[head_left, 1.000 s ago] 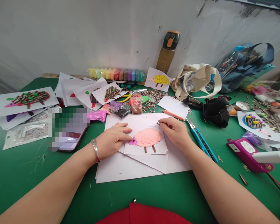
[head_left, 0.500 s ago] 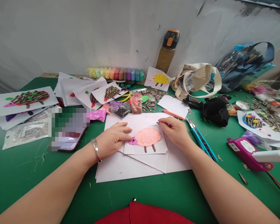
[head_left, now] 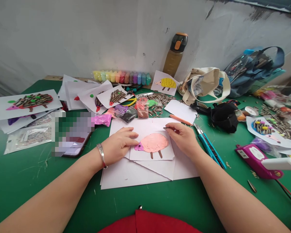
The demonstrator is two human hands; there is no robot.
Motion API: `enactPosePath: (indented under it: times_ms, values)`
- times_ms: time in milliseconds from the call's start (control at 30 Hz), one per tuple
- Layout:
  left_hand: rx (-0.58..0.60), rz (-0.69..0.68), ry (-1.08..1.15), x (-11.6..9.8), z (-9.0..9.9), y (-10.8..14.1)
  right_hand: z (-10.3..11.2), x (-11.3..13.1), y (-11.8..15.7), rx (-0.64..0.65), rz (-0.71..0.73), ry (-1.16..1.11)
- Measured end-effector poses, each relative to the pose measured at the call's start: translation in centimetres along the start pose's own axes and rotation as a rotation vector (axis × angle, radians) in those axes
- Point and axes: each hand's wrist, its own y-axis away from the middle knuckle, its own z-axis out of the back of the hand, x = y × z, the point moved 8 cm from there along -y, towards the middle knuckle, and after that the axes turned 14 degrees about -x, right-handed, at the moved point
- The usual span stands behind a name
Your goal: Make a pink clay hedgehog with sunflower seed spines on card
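Note:
In front of me a clay hedgehog (head_left: pixel 154 142) lies on a small white card (head_left: pixel 142 157), with a smooth pink body, purple snout, dark eye and two brown legs. Larger white sheets (head_left: pixel 113 178) are underneath. My left hand (head_left: pixel 117 144) rests with fingers outstretched at the card's left side, fingertips close to the snout. My right hand (head_left: pixel 183 137) is above the card's upper right corner, thumb and forefinger pinching a sunflower seed (head_left: pixel 165 128). Loose sunflower seeds (head_left: pixel 161 98) form a pile behind the sheets.
Beside my right forearm lie teal box cutters (head_left: pixel 212 150) and an orange pen-like tool (head_left: pixel 180 119). A phone (head_left: pixel 74 147) is at left, near finished hedgehog cards (head_left: pixel 32 102). Clay packets (head_left: pixel 122 77), a bottle (head_left: pixel 175 55) and bags (head_left: pixel 208 82) line the wall. A magenta glue gun-like device (head_left: pixel 257 158) is at right.
The view has shifted slightly. Both hands keep nearly the same place, and the seed stays between my right thumb and forefinger.

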Motion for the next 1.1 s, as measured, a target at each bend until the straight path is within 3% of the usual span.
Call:
enactPosePath:
  times_ms: [100, 300, 467, 567, 700, 833, 967, 1100]
  values:
    - [-0.012, -0.021, 0.016, -0.4, 0.2, -0.2, -0.1, 1.2, 0.3, 0.007, 0.027, -0.036]
    - [-0.032, -0.049, 0.086, -1.5, 0.7, -0.5, -0.4, 5.3, 1.0, 0.077, 0.215, 0.009]
    - [-0.026, -0.052, 0.060, -1.5, 0.3, -0.3, -0.5, 6.6, 1.3, 0.163, 0.233, 0.040]
    - [-0.033, -0.052, 0.062, -1.4, 0.2, -0.2, -0.2, 5.8, 1.1, 0.108, 0.186, 0.014]
    - [-0.033, -0.048, 0.049, -1.4, 0.1, -0.2, 0.2, 1.9, 0.7, -0.014, -0.062, -0.089]
    - [-0.032, -0.045, 0.045, -1.2, -0.1, -0.1, 0.3, 0.5, 0.9, -0.011, -0.133, -0.104]
    - [-0.027, -0.042, 0.049, -1.1, -0.2, -0.1, -0.2, 3.0, 1.5, 0.051, -0.051, -0.093]
    - [-0.010, -0.031, 0.060, -1.2, -0.3, -0.4, -2.2, 6.8, 2.6, 0.193, 0.125, -0.066]
